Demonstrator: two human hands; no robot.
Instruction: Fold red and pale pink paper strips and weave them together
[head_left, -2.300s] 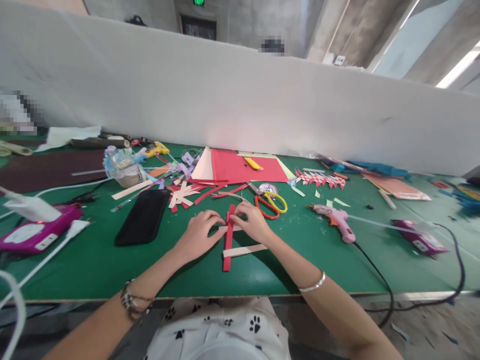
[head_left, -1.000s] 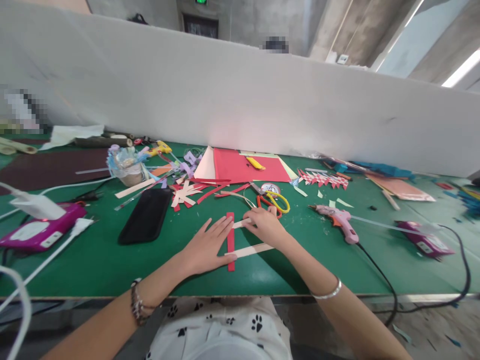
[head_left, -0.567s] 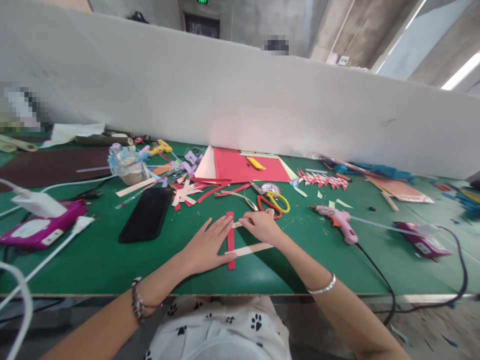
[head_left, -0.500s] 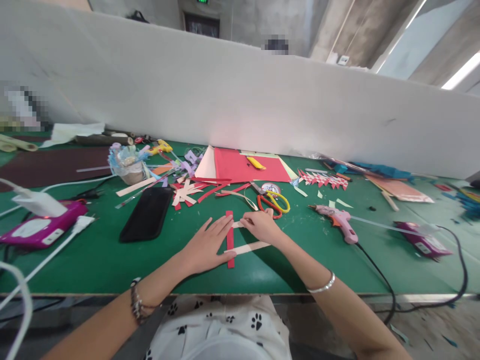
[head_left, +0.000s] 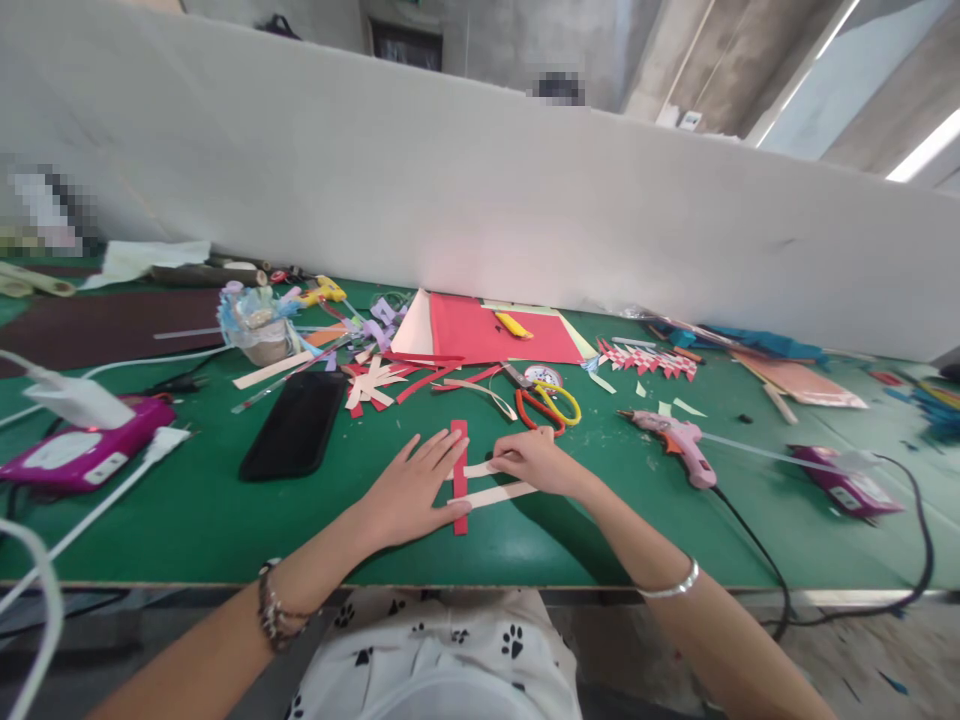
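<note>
A red paper strip (head_left: 460, 460) lies upright on the green table, crossed by two pale paper strips. My left hand (head_left: 409, 490) lies flat with fingers spread, its fingertips and thumb pressing on the red strip. The upper pale strip (head_left: 478, 468) runs from the red strip into my right hand (head_left: 536, 460), whose fingers pinch its right end. Below it, the lower pale strip (head_left: 496, 494) passes near my left thumb and slants up beneath my right hand. Scissors (head_left: 551, 405) with red and yellow handles rest just beyond my right hand.
A black phone (head_left: 294, 425) lies to the left, beside a pile of cut strips (head_left: 373, 383). Red paper (head_left: 480, 340) with a yellow cutter (head_left: 514, 325) lies behind. A pink glue gun (head_left: 686, 445) sits to the right with its cord. A white partition (head_left: 480, 210) rises at the back.
My right hand has moved slightly right and down, drawing the upper pale strip's end with it, so more of that strip shows. My left hand stays in place.
</note>
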